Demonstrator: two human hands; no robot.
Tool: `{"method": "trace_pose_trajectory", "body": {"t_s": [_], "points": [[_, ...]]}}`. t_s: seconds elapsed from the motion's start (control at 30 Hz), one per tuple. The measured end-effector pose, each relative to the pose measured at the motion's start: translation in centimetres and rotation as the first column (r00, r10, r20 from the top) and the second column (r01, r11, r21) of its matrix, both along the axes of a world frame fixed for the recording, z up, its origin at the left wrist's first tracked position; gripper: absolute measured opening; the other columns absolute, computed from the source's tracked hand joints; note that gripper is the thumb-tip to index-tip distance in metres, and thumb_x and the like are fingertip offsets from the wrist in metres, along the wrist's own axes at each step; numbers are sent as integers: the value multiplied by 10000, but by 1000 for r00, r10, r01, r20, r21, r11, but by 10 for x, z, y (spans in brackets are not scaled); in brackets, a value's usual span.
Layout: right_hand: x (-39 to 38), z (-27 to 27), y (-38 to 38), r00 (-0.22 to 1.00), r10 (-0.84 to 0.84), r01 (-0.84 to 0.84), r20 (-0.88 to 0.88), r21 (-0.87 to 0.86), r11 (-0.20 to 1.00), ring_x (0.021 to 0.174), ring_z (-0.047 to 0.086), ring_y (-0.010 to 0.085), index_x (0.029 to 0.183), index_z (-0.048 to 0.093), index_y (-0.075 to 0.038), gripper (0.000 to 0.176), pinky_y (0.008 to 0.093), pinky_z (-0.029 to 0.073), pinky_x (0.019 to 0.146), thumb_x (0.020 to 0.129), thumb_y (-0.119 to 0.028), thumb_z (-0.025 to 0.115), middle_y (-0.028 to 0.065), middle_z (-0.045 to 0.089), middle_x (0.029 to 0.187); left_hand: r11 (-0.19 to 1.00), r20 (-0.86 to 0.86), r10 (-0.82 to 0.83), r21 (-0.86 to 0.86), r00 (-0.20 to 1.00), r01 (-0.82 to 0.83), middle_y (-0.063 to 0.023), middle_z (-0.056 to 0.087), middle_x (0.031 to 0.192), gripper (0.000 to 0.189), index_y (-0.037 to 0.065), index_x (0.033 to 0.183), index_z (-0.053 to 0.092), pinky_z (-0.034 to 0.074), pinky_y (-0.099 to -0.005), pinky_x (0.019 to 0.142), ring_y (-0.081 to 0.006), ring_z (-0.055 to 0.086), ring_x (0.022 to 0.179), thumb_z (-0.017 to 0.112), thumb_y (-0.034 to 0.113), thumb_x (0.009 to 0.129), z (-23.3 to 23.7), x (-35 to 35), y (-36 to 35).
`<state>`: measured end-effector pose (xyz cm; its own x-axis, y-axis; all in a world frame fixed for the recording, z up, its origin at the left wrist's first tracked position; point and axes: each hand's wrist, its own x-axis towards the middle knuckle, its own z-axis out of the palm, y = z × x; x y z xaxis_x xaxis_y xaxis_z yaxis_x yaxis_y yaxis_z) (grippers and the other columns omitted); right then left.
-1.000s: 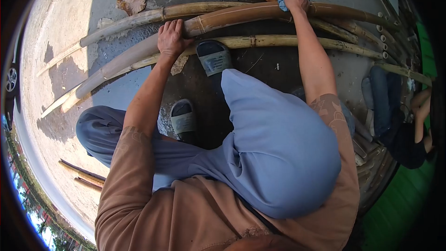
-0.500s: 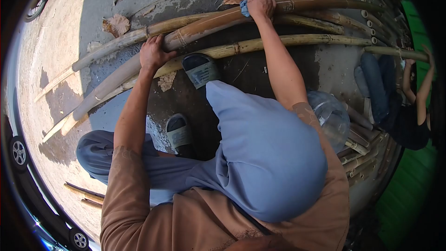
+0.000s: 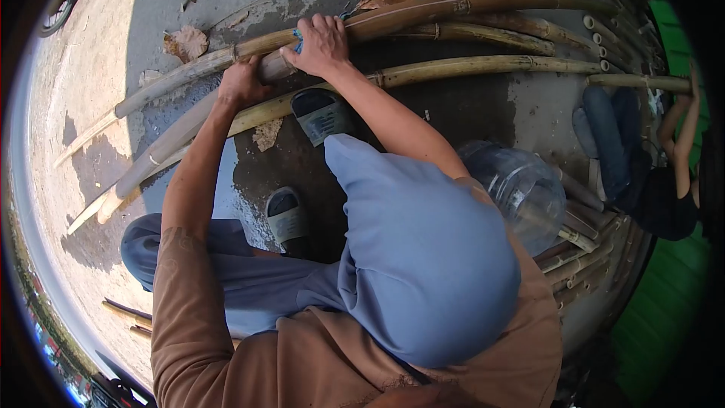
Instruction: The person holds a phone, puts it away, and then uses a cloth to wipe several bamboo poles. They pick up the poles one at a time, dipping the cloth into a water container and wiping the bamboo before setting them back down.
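A thick brown bamboo pole [image 3: 408, 15] curves across the upper part of the view, its left stretch paler and greyer. My left hand [image 3: 242, 81] grips this pole left of centre. Close to its right, my right hand [image 3: 325, 45] is wrapped over the same pole, pressing a blue cloth [image 3: 299, 41] against it; most of the cloth is hidden under the fingers. A yellowish bamboo pole [image 3: 468, 66] lies on the near side, and another pole [image 3: 174, 79] runs along the far side.
Two sandals [image 3: 321, 115] are near my legs. A clear plastic container [image 3: 521, 196] stands right of my knee, beside stacked bamboo [image 3: 578, 268]. At the far right, a co-worker [image 3: 653, 196] holds another pole [image 3: 642, 81]. Dry leaves [image 3: 186, 44] lie beyond the poles.
My right hand has slid left along the thick pole with the blue cloth, from the upper centre to beside my left hand. My left hand stays on the pole in nearly the same place.
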<state>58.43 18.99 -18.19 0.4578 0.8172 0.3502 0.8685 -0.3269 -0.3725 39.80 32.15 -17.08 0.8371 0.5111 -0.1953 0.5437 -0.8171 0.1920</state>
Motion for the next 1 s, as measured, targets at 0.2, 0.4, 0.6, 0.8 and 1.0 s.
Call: {"method": "trace_pose_trajectory", "body": {"t_s": [0.2, 0.4, 0.6, 0.8, 1.0], "points": [[167, -18, -51, 970, -226, 224, 89, 37, 974, 1079, 663, 339, 1052, 698, -62, 292, 491, 477, 1052, 930, -326, 672, 162, 710, 1094, 996, -8, -65, -62, 998, 65, -253, 724, 1149, 816, 69, 1394, 581, 556, -493, 985, -430, 691, 1105, 842, 430, 710, -11, -4, 17], [341, -30, -103, 938, -259, 294, 231, -133, 947, 1200, 635, 337, 1270, 684, -108, 418, 486, 487, 1076, 942, -367, 661, 144, 688, 1274, 988, 34, -123, -92, 992, 126, -261, 736, 1088, 835, 53, 1376, 599, 569, -493, 946, -433, 711, 1042, 844, 424, 669, -13, -5, 29], [257, -28, -38, 969, -223, 147, -107, -475, 868, 1437, 477, 366, 1533, 533, -197, 684, 517, 382, 1227, 950, -535, 651, 128, 511, 1569, 979, 140, -138, -132, 981, 156, -266, 739, 1072, 761, 17, 1291, 653, 567, -483, 929, -421, 716, 1028, 833, 389, 651, -2, -7, 22], [193, -19, -35, 957, -270, 211, -105, -384, 899, 1365, 564, 339, 1409, 663, -145, 626, 472, 443, 1166, 912, -525, 684, 163, 618, 1460, 962, 146, -141, -213, 979, 170, -263, 748, 1013, 710, -2, 1205, 703, 580, -469, 890, -434, 723, 966, 830, 390, 627, -2, -32, 22], [185, -21, -61, 944, -259, 202, -204, -260, 944, 1175, 673, 378, 1278, 726, -94, 529, 477, 532, 1039, 895, -459, 709, 199, 724, 1247, 968, 60, -123, -213, 991, 133, -272, 744, 1000, 723, -1, 1212, 703, 581, -475, 874, -431, 728, 958, 829, 420, 637, 4, -37, 15]]}}
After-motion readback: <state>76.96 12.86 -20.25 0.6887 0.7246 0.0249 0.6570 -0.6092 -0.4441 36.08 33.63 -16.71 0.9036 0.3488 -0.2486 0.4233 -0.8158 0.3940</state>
